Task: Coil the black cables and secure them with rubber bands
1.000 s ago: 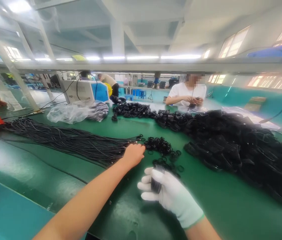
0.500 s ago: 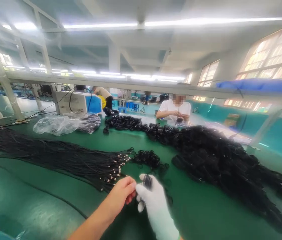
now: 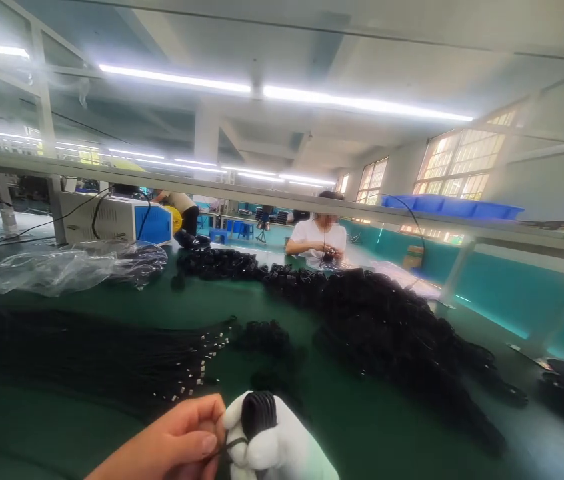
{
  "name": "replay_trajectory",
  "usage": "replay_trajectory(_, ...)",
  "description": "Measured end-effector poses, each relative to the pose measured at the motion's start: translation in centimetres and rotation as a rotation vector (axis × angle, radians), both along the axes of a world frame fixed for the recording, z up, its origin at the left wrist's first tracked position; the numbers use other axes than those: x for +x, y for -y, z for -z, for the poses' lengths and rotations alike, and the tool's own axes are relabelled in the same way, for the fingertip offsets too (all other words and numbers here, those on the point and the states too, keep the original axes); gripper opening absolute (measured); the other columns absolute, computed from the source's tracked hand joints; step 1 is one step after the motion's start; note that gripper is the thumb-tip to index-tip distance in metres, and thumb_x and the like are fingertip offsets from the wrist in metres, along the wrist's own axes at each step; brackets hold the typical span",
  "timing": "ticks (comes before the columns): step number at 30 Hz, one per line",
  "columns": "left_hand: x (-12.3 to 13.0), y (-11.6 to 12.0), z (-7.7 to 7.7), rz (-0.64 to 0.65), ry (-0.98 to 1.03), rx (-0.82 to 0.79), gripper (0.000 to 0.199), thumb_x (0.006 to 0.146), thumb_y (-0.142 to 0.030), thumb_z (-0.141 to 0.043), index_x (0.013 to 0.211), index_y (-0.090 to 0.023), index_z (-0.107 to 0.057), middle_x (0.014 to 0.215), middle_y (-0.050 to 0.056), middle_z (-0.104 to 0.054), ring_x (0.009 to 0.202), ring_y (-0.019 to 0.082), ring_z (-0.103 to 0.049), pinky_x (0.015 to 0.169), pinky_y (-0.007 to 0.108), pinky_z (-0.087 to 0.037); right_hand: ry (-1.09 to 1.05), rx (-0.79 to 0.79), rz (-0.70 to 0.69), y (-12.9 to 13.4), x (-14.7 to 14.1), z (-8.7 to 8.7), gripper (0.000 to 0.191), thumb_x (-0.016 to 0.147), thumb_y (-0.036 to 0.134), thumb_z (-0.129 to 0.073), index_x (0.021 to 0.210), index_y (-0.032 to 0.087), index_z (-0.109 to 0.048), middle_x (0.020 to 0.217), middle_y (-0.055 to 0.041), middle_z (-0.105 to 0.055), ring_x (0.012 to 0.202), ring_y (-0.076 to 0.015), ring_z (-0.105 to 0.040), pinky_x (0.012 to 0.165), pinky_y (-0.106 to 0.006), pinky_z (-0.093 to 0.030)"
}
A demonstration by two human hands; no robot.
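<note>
My right hand point(image 3: 282, 437), in a white glove, is wrapped round a small coil of black cable point(image 3: 259, 413). Bare and right beside it, my left hand point(image 3: 189, 433) pinches a thin black stretch of the cable that runs to the glove. Just beyond both hands lies a small heap of black rings point(image 3: 267, 339) on the green table. To the left stretches a long bundle of straight black cables point(image 3: 112, 353), whose small metallic plug ends fan out near my left hand.
A large pile of coiled black cables point(image 3: 392, 320) runs across the right side. Clear plastic bags point(image 3: 57, 270) lie at the back left, before a white and blue machine point(image 3: 112, 217). A shelf beam point(image 3: 242, 190) crosses above. Behind it, a person point(image 3: 317, 240) handles a cable.
My view has turned to the right and tilted up. The coil in my right hand shows more of its loops, and my left hand has shifted slightly lower beside it.
</note>
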State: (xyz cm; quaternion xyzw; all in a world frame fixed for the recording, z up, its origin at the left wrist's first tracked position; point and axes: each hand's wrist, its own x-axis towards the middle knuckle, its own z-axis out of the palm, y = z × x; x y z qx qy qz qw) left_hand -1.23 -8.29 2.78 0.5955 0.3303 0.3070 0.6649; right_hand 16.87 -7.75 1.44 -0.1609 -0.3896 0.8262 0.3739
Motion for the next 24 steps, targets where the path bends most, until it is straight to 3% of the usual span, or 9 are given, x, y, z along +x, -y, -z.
replay_trajectory(2, -0.4, -0.7, -0.5, 0.023, -0.275, 0.119, 0.006, 0.071, -0.019, -0.052, 0.074, -0.015, -0.056, 0.061, -0.001, -0.059, 0.053, 0.01, -0.053, 0.048, 0.018, -0.026, 0.074, 0.058, -0.003, -0.5, -0.1, -0.1, 0.035, 0.051, 0.009, -0.063, 0.086, 0.01, -0.06, 0.052, 0.0013, -0.053, 0.04, -0.0084, -0.048, 0.04, -0.019, -0.034)
replay_trajectory(4, -0.7, -0.9, -1.5, 0.039, -0.485, 0.194, 0.01, 0.067, -0.014, -0.049, 0.068, -0.015, -0.059, 0.064, -0.001, -0.062, 0.061, 0.014, -0.059, 0.052, 0.019, -0.032, 0.126, 0.06, 0.003, -1.0, -0.1, -0.4, 0.036, 0.056, 0.011, -0.059, 0.091, 0.01, -0.058, 0.052, 0.0015, -0.055, 0.038, -0.0085, -0.048, 0.037, -0.018, -0.034)
replay_trajectory(9, -0.4, 0.2, -4.3, -0.067, -0.806, 0.457, 0.014, 0.063, -0.021, -0.059, 0.073, -0.022, -0.067, 0.072, -0.003, -0.066, 0.078, 0.017, -0.057, 0.067, 0.022, -0.037, 0.351, 0.134, 0.208, -1.1, 0.3, -1.2, 0.045, 0.059, 0.013, -0.062, 0.103, 0.011, -0.049, 0.063, 0.0006, -0.059, 0.04, -0.0101, -0.051, 0.034, -0.02, -0.042)
replay_trajectory(11, -0.2, 0.2, -4.5, -0.135, -0.805, 0.516, 0.023, 0.063, -0.024, -0.062, 0.085, -0.026, -0.067, 0.079, -0.004, -0.067, 0.082, 0.018, -0.055, 0.071, 0.023, -0.036, 0.393, 0.159, 0.217, -0.9, 0.5, -1.2, 0.047, 0.061, 0.016, -0.064, 0.105, 0.012, -0.048, 0.069, -0.0005, -0.06, 0.048, -0.0116, -0.055, 0.035, -0.02, -0.044)
replay_trajectory(13, 0.1, -0.1, -4.1, -0.18, -0.748, 0.525, 0.038, 0.063, -0.025, -0.066, 0.1, -0.029, -0.063, 0.091, -0.005, -0.066, 0.085, 0.018, -0.054, 0.072, 0.024, -0.036, 0.442, 0.185, 0.131, -0.8, 0.6, -0.9, 0.047, 0.063, 0.016, -0.064, 0.107, 0.012, -0.048, 0.068, 0.0004, -0.06, 0.046, -0.0095, -0.052, 0.033, -0.018, -0.042)
replay_trajectory(18, 0.8, -0.3, -2.5, -0.138, -0.609, 0.467, 0.058, 0.06, -0.024, -0.07, 0.116, -0.03, -0.054, 0.112, 0.0, -0.059, 0.096, 0.022, -0.051, 0.08, 0.027, -0.038, 0.641, 0.151, 0.022, -0.9, 0.1, 0.5, 0.056, 0.06, 0.011, -0.061, 0.114, 0.015, -0.044, 0.056, 0.0058, -0.056, 0.033, -0.0073, -0.046, 0.028, -0.016, -0.037)
replay_trajectory(21, 1.7, 0.1, -2.2, -0.122, -0.651, 0.507, 0.054, 0.059, -0.027, -0.071, 0.111, -0.029, -0.057, 0.104, 0.002, -0.06, 0.093, 0.024, -0.052, 0.076, 0.028, -0.039, 0.708, 0.127, 0.066, -0.9, -0.3, 1.8, 0.066, 0.055, 0.004, -0.058, 0.119, 0.014, -0.043, 0.046, 0.0073, -0.054, 0.03, -0.0095, -0.046, 0.027, -0.015, -0.034)
replay_trajectory(24, 2.3, 0.1, -2.4, -0.126, -0.783, 0.549, 0.045, 0.053, -0.034, -0.075, 0.096, -0.025, -0.063, 0.084, 0.002, -0.06, 0.08, 0.024, -0.054, 0.063, 0.027, -0.038, 0.595, 0.09, 0.192, -0.6, -0.4, 2.4, 0.088, 0.051, -0.002, -0.058, 0.134, 0.015, -0.031, 0.046, 0.0084, -0.055, 0.03, -0.0079, -0.045, 0.028, -0.013, -0.03)
